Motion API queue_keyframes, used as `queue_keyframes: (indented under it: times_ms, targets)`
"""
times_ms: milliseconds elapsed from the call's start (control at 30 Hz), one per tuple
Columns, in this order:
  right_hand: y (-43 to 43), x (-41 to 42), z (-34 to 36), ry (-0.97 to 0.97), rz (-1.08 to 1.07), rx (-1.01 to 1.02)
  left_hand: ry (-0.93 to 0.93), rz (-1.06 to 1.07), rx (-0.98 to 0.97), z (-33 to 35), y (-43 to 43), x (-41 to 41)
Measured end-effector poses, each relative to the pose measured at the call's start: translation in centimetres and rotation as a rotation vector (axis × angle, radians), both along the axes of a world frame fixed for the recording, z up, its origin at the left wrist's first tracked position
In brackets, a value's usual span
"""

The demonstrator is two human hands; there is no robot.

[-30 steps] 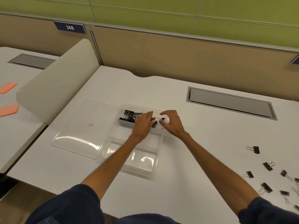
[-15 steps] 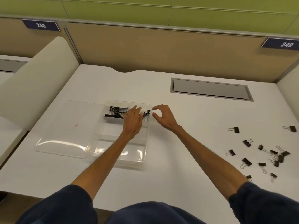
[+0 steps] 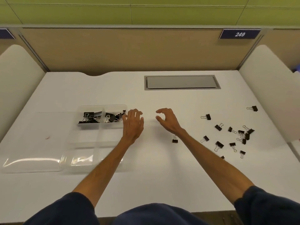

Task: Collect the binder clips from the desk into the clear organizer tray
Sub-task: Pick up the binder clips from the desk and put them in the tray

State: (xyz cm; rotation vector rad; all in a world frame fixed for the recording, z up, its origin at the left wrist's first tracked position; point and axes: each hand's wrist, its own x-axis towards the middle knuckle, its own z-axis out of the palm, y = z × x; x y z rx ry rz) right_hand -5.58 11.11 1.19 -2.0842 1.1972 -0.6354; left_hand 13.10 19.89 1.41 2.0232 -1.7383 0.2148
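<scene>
The clear organizer tray lies on the white desk at the left, with several black binder clips in its two far compartments. My left hand hovers just right of the tray's far right corner, fingers relaxed and empty. My right hand is further right over bare desk, fingers loosely curved, holding nothing. One clip lies beside my right wrist. Several loose clips are scattered at the right; a single clip lies further back.
The tray's clear lid lies flat to the tray's left. A grey cable hatch is set into the desk at the back. Beige dividers stand on both sides, with a partition wall behind.
Both hands have drawn out of the tray and moved right, now empty. The view has swung right, bringing the scattered clips into sight.
</scene>
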Motion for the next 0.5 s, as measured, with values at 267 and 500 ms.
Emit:
queue_keyframes:
  times_ms: [267, 500]
  targets:
    - [0.1, -8.0, -0.4, 0.007, -0.140, 0.028, 0.069, -0.119, 0.027, -0.9, -1.0, -7.3]
    - [0.2, -14.8, -0.5, 0.004, -0.225, 0.040, 0.136, -0.215, 0.072, -1.5, -2.0, -13.6]
